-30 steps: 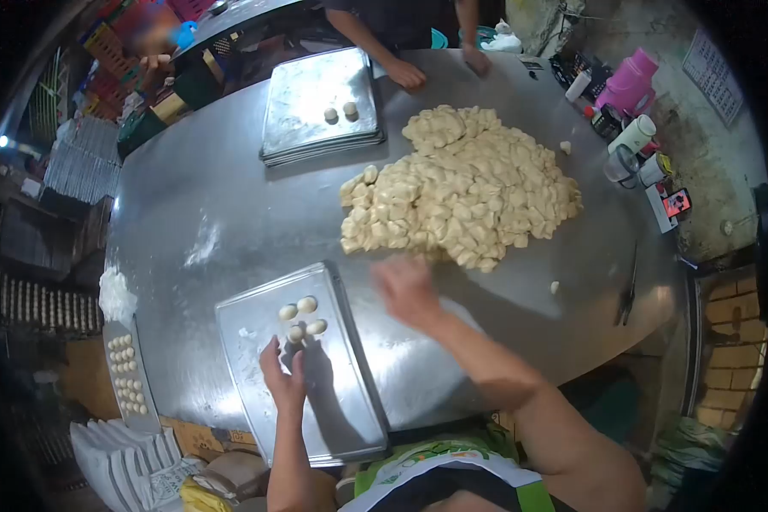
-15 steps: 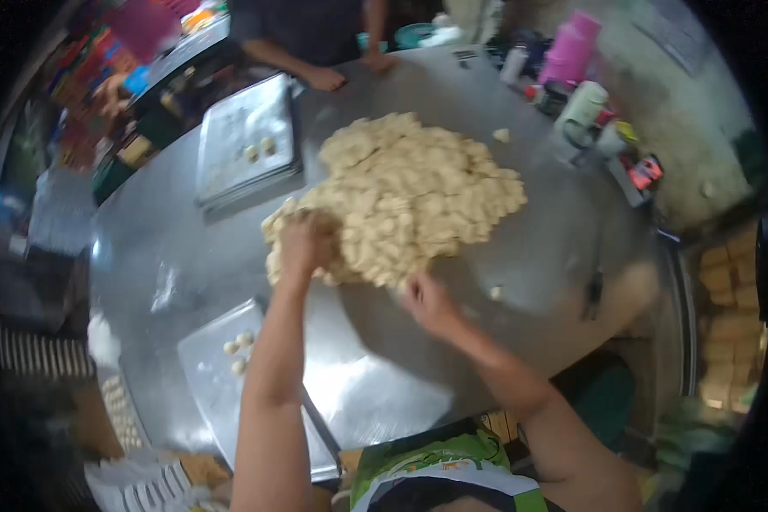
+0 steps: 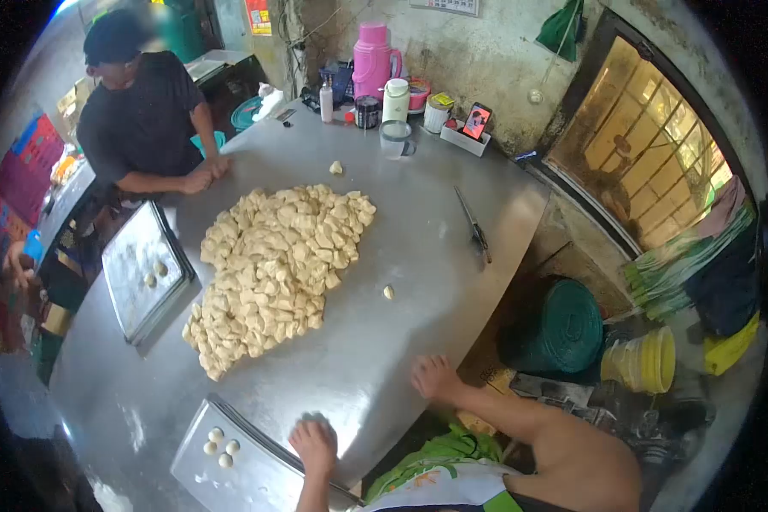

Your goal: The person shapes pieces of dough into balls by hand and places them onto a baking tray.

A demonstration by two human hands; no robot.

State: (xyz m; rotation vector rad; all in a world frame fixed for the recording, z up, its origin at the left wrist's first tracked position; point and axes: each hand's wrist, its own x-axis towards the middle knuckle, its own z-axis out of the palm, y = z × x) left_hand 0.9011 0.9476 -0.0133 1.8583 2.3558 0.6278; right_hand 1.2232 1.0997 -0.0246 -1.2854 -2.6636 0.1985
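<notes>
A wide pile of cut dough pieces [image 3: 273, 273] lies on the steel table [image 3: 367, 367]. Close to the front edge, my right hand [image 3: 435, 377] is palm down with its fingers curled in. My left hand [image 3: 314, 444], also curled downward, is beside a metal tray [image 3: 198, 465] at the lower left. Whatever is beneath either palm is hidden. Several round dough balls [image 3: 222, 446] sit together on that tray. Single dough pieces lie apart from the pile, one [image 3: 388, 292] to its right and another [image 3: 336, 167] behind it.
Across the table stands a person [image 3: 145, 111], hands near the edge. Stacked trays [image 3: 148, 271] with dough balls are at the left. A knife [image 3: 471, 224] lies at the right. A pink thermos [image 3: 372, 61], a mug [image 3: 395, 139] and a phone [image 3: 477, 121] line the back.
Both my hands have left the dough pile and are now near the table's front edge. The view has swung right, bringing the window and bins into sight.
</notes>
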